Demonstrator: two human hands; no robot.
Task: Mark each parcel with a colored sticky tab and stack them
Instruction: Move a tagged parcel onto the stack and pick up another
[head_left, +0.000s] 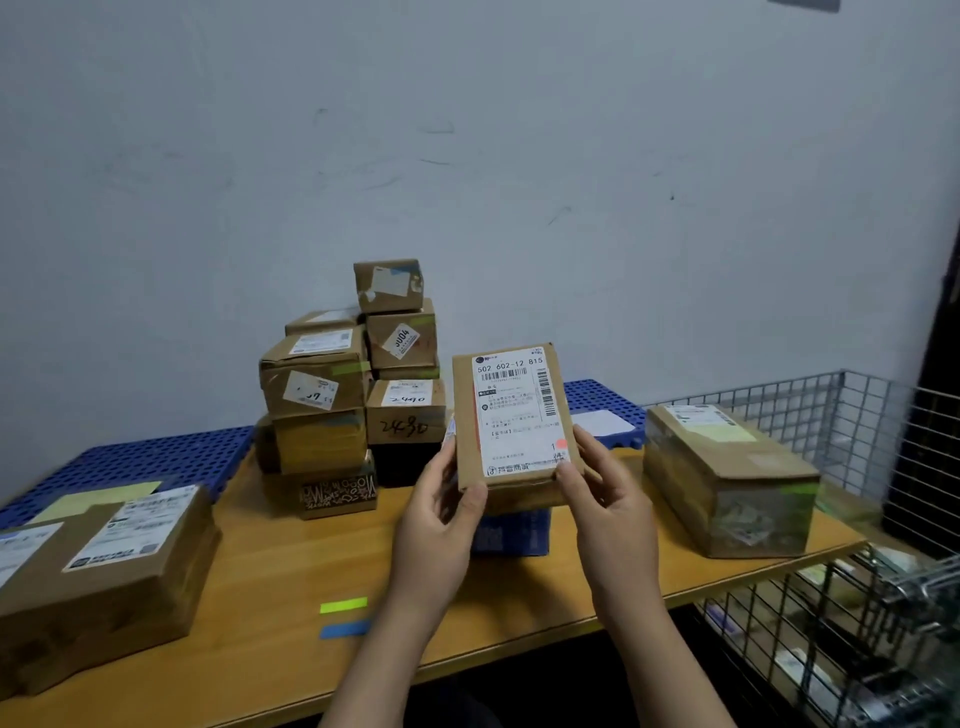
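Note:
I hold a flat cardboard parcel (514, 415) upright above the wooden table (291, 561), its white shipping label facing me. My left hand (441, 519) grips its lower left edge and my right hand (608, 504) grips its lower right corner. A small orange mark shows near the label's bottom right. On the table in front of me lie a yellow-green sticky tab (343, 605) and a blue sticky tab (344, 629). Behind stands a stack of parcels (353, 389), some with coloured tabs.
A wide flat parcel (119, 566) lies at the left. A taped box (727, 478) with a green tab sits at the right. A blue box (514, 535) rests under the held parcel. Blue plastic pallets (156, 457) line the wall. A wire cage (857, 597) flanks the right.

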